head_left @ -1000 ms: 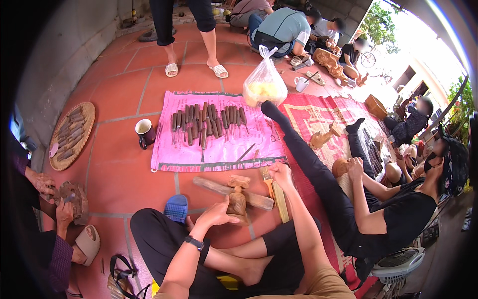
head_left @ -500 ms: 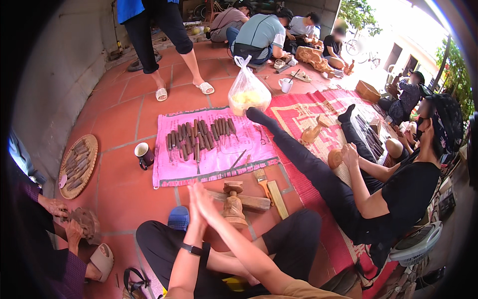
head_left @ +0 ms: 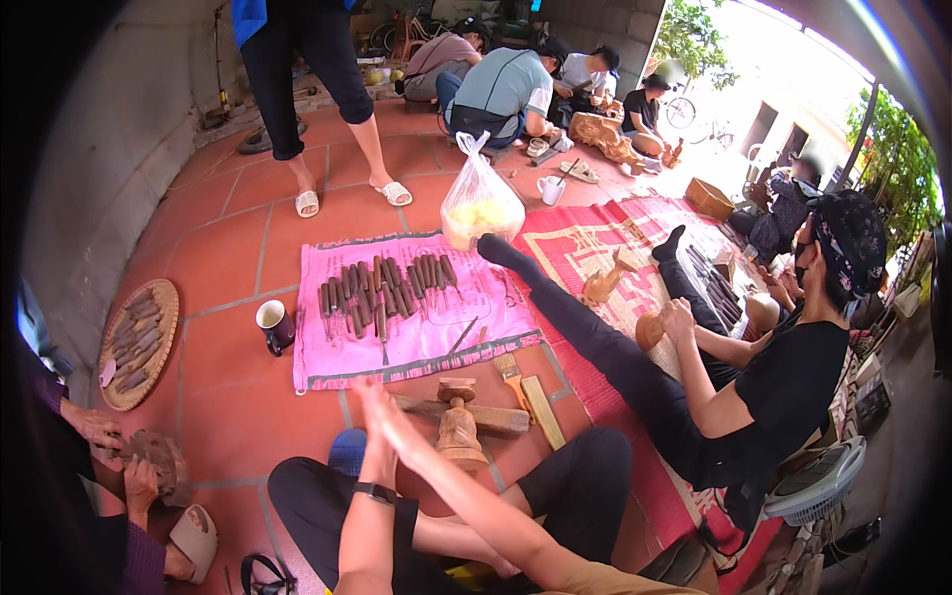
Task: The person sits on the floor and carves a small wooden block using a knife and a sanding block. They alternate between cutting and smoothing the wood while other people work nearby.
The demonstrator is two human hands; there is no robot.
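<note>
My left hand (head_left: pixel 374 424), with a dark band at its wrist, is pressed palm to palm against my right hand (head_left: pixel 399 436). Both have their fingers stretched out flat and hold nothing. Just right of them stands a carved wooden piece (head_left: pixel 458 433) with a flat slab on top. Behind it lies a wooden block (head_left: pixel 504 420), and further right are a flat brush (head_left: pixel 511 377) and a pale wooden bar (head_left: pixel 542 412). Beyond my fingertips, several dark-handled carving tools (head_left: pixel 369 288) lie in rows on a pink cloth (head_left: pixel 466 327).
A mug (head_left: pixel 275 327) stands left of the cloth, near a round woven tray (head_left: pixel 159 382) of tools. A tied plastic bag (head_left: pixel 481 203) sits behind. At right, a seated person (head_left: pixel 773 367) stretches a leg across a red mat (head_left: pixel 595 342). Another person's hands (head_left: pixel 139 466) hold carved wood at left.
My pressed hands have shifted slightly left and down, with the fingertips lower. The whole scene has shifted a little as my head turned. The tools on the cloth stay as they were.
</note>
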